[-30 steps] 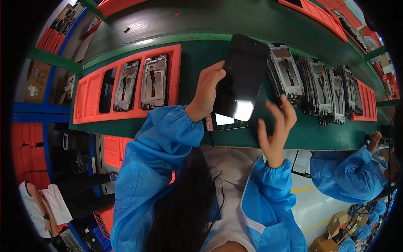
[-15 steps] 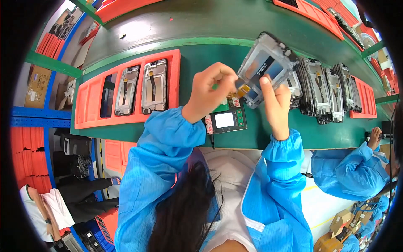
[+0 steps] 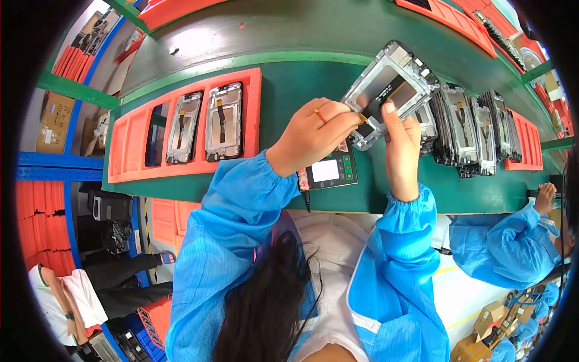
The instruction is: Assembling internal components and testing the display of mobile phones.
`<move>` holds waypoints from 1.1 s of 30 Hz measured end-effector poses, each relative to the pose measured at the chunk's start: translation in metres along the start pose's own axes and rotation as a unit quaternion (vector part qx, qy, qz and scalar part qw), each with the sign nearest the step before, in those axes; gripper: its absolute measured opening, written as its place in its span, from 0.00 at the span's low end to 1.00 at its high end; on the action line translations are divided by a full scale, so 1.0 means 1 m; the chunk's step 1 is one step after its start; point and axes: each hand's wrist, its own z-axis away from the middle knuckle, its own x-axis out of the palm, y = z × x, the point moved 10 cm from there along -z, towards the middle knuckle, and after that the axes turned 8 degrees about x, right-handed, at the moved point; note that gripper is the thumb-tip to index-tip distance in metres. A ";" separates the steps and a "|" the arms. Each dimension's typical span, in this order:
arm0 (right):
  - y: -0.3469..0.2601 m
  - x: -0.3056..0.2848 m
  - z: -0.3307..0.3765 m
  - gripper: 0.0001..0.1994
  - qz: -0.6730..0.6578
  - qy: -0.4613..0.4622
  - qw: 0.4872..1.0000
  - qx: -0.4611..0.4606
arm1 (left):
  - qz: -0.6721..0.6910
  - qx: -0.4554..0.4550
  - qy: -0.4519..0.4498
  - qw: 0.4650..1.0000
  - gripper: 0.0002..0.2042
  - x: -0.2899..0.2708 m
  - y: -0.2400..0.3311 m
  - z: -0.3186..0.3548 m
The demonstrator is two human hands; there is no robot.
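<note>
Looking down: two hands are working at a green bench (image 3: 283, 114), and the view is going from left to right.
Far left: blue shelves (image 3: 57, 166) and orange stacks are standing beside the bench, past its left end.
Orange tray: an orange tray (image 3: 250, 151) is lying on the left part of the bench, reaching almost to the near edge.
In the tray: two phone frames (image 3: 205, 123) are lying side by side in its slots, and one dark slot is sitting to their left.
Open room, left: a bare green strip is running between the tray and the left hand, and more bare bench is lying behind the tray up to the far edge.
Left hand: the left hand (image 3: 310, 136) is closing its fingertips together on the lower left edge of the phone frame, with a ring showing on one finger.
Small tester: a little box with a white screen (image 3: 329, 172) is sitting on the bench just under the left hand, close to the near edge.
Phone frame: the held phone frame (image 3: 392, 84) is tilting up in the air above the bench, between the two hands, with its back side facing the camera.
Right hand: the right hand (image 3: 401, 145) is gripping the bottom edge of the same frame, thumb pressing on its face.
Row of frames: more frames (image 3: 470, 123) are standing on edge in a tight row just right of the held one, leaving little room there.
Far right: another orange tray (image 3: 522, 139) is lying past the row, and another person's blue sleeve (image 3: 500, 247) is resting near the bench's near edge.
</note>
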 end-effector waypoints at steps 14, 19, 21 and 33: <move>-0.014 0.005 0.007 0.10 0.064 0.074 0.993 -0.069 | 0.023 -0.018 -0.025 0.999 0.11 0.011 -0.009 0.001; -0.026 0.008 0.009 0.10 0.151 0.113 0.974 -0.124 | 0.017 -0.040 0.003 0.999 0.09 -0.005 -0.018 -0.006; 0.000 0.001 0.014 0.10 0.282 0.179 0.943 -0.002 | 0.005 -0.031 -0.007 0.999 0.09 -0.018 -0.018 0.005; -0.065 0.109 0.107 0.20 0.551 -0.034 0.635 -0.540 | 0.490 -0.467 -0.030 0.736 0.17 -0.064 0.010 0.033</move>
